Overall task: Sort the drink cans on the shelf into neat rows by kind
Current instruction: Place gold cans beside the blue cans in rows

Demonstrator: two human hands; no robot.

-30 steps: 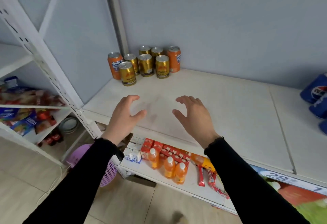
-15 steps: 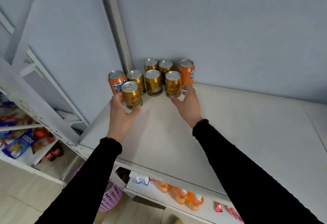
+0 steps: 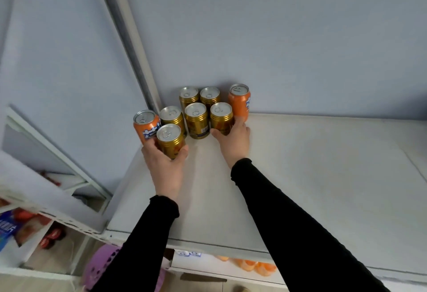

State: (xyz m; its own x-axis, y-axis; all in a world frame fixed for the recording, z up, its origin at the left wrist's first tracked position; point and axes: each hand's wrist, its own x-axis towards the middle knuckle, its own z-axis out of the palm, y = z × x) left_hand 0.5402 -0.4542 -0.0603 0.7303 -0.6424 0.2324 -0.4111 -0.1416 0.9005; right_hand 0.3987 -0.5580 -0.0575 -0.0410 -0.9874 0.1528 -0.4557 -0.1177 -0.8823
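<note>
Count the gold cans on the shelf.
6. Two at the back wall, three in the middle row, one in front in the left hand. None looks hidden.

Both hands now up at the cans: left hand (image 3: 166,164) closes its grip round the front gold can (image 3: 170,142), right hand (image 3: 235,138) wraps the right-front gold can (image 3: 221,118) — a sec ago just touching.

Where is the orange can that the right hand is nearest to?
In the head view, the orange can stands at the right end of the cluster against the back wall, just behind the gold can held by the right hand.
</note>
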